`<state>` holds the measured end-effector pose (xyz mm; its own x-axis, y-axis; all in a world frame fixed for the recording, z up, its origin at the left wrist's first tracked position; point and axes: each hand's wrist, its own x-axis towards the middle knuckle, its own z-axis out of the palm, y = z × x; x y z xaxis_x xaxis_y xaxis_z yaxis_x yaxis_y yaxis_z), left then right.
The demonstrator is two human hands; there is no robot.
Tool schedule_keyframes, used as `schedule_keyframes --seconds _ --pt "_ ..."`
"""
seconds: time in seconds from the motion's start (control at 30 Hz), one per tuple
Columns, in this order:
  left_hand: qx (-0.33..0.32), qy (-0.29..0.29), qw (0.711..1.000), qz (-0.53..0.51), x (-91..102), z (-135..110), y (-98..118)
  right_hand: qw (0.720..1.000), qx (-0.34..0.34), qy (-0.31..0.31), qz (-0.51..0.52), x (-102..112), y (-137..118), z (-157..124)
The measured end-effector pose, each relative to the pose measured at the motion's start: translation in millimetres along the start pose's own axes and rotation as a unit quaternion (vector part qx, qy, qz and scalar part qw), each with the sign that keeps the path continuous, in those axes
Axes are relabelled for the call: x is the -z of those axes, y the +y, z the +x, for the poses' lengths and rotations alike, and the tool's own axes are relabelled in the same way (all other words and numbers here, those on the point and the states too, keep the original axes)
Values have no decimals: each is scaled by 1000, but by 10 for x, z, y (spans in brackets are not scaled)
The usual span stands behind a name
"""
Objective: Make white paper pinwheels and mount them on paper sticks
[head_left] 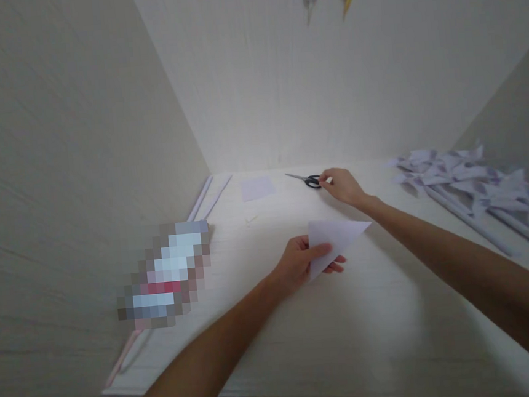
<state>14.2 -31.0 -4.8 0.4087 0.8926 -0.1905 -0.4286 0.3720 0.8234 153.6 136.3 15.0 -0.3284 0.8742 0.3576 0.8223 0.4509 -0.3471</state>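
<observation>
Left grip holds folded paper; right grip pinches the scissors by their handles

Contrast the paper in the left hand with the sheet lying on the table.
The held paper looks triangular, with a sharp tip pointing right; the lying sheet is four-sided.
The held paper is gripped by the left hand; the lying sheet rests on the table, near the back wall.
The held paper appears larger in view than the lying sheet.
Both are pale lilac-white.
</observation>
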Motion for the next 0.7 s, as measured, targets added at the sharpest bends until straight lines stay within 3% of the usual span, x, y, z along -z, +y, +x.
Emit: schedule_keyframes --seconds 0.07,0.2,0.53,0.7 --pt "-10 4 1000 0 15 2 -8 998 -41 -12 -53 -97 17 206" --pt "-26 24 999 13 41 6 -13 996 -69 -21 -51 -259 61 382" --pt "-61 53 994 71 53 38 -16 990 -134 -10 52 -413 183 360" --pt "-105 101 983 111 88 57 13 969 -186 -2 160 -268 128 276"
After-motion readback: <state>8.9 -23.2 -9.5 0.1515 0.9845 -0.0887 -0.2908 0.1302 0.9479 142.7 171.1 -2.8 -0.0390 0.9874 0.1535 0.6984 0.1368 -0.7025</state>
